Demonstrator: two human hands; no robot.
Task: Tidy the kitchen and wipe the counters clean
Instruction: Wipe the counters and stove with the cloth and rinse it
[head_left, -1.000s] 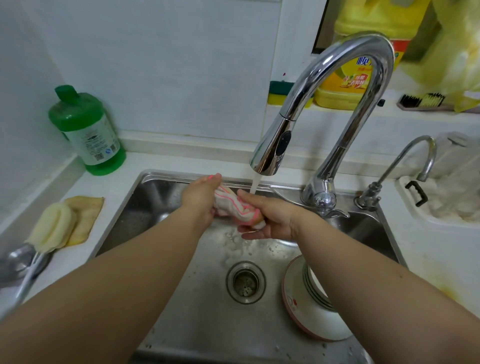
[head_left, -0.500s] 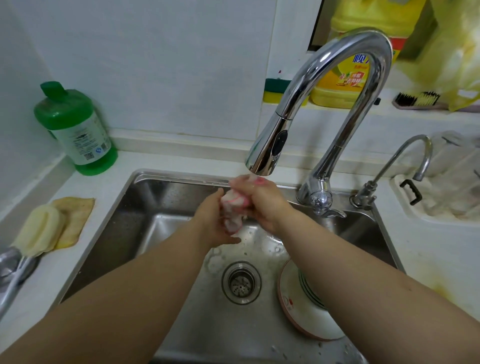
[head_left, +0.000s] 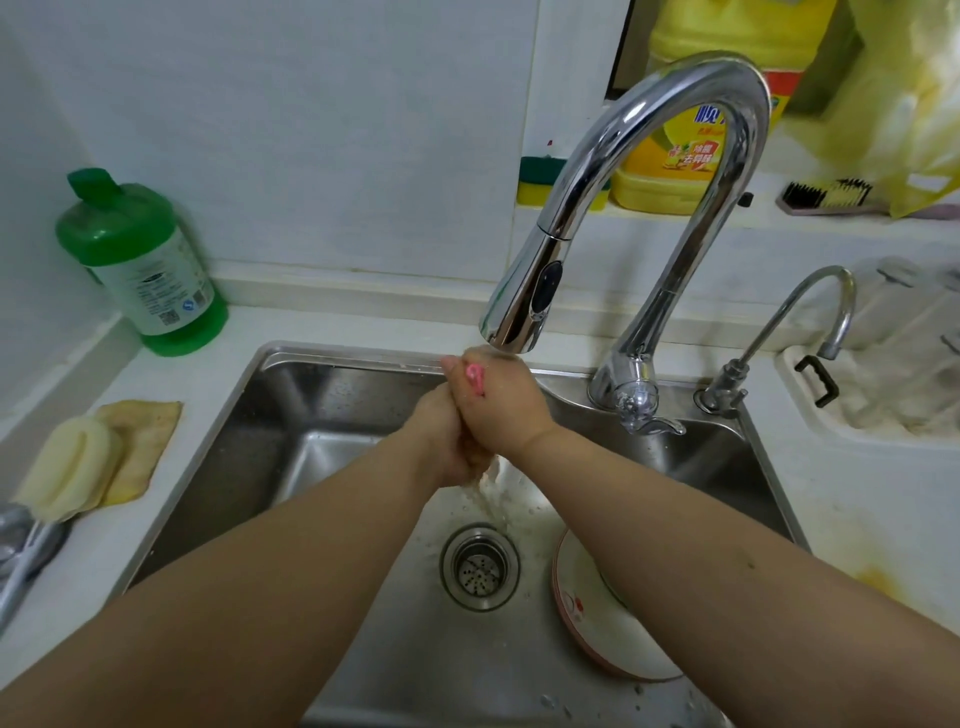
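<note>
Both hands are clenched together over the steel sink, just under the spout of the chrome faucet. My right hand sits on top and grips a pink and white cloth, of which only a small pink end shows. My left hand squeezes the same cloth from below and hides most of it. Murky water runs out under the hands toward the drain.
Stacked dishes lie in the sink at the right. A green bottle stands at the back left, a yellow sponge on a yellow rag lies left. A small tap and a white tub are right; yellow detergent sits on the ledge.
The hands closed together and rose right under the spout. The cloth, stretched between them before, is now bunched and squeezed inside both fists.
</note>
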